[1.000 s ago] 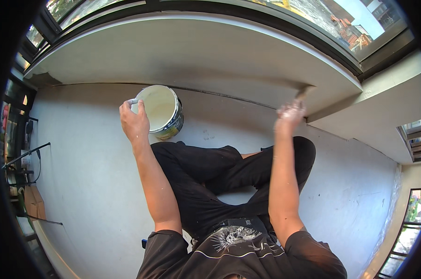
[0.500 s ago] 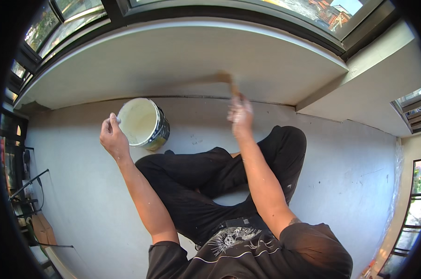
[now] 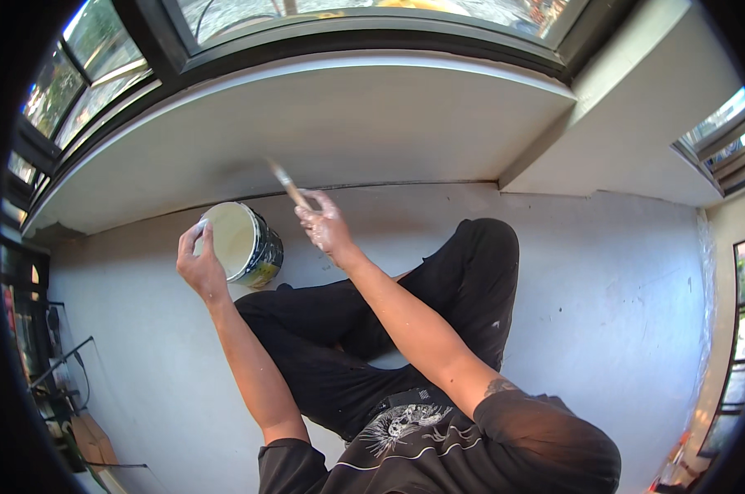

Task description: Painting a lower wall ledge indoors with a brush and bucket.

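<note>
My left hand (image 3: 199, 262) is closed at the left side of a paint bucket (image 3: 268, 251), thumb and finger pinched on its rim. The bucket leans a little towards that hand; its inside is coated pale cream, and dark, paint-smeared sides show on its right. In my right hand (image 3: 327, 229), spotted with white paint, is a paintbrush (image 3: 292, 191) with a light wooden handle. Its bristle end points up and left towards the low wall (image 3: 372, 123), blurred by motion. Whether the bristles touch the wall I cannot tell.
Dark window frames (image 3: 323, 41) run above the wall's pale ledge. To the right a pillar (image 3: 615, 123) juts out. I sit cross-legged on a grey floor (image 3: 590, 313). A black stand (image 3: 67, 358) and a brown box (image 3: 94, 440) are at the far left.
My right hand has swung left with the paintbrush, from mid-wall to near the bucket. My left hand stays at the rim. The whole view has shifted slightly.
</note>
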Available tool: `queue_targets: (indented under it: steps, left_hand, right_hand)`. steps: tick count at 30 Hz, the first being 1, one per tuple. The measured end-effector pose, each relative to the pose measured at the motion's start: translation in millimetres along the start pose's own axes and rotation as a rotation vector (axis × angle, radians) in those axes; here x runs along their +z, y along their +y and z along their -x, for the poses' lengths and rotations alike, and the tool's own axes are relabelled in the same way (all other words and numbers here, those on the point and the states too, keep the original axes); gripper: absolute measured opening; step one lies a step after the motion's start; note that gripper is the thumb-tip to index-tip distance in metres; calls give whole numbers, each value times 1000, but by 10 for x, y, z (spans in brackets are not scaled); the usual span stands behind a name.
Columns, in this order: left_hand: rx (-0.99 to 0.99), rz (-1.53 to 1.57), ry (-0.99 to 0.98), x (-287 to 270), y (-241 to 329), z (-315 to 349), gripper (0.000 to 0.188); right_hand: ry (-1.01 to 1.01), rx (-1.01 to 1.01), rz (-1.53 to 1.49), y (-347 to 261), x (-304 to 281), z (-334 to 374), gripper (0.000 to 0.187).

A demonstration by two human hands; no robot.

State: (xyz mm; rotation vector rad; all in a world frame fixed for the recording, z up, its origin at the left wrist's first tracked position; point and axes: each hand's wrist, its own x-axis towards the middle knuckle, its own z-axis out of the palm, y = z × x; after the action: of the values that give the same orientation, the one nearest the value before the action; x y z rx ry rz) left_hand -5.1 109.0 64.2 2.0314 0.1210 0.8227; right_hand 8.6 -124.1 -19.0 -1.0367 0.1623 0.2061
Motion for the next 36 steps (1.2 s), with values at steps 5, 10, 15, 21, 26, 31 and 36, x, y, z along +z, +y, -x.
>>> queue_targets:
  steps: [5,10,15,21,26,31,36]
  left_hand:
    - [-187,213,22,-102,-86,-50,21]
    - [-181,221,27,-85,-24,-4,19]
    - [-176,131,-19,-14,131,-21,20]
    - [7,0,-83,56,141,40,17]
    - [96,3,-111,13,-20,-27,16]
    - [-92,198,-148,-7,-97,-27,18]
    - [-105,201,-186,45,12,-26,18]
  right_hand:
    - [318,-122,-74,-709,-836,216,53]
    - [913,-551,-371,-1373,-1863,842,35]
    - [995,-371,-204,-1620,-1644,588,35]
    - [234,-93,-229,-699,-288,450,45]
    - [254,-65,-118,-1127,-449,397,48]
    - [551,-231,-227,-1808,-1525,984,49]
    - [792,-608,-342,-2161,-1648,1385,55]
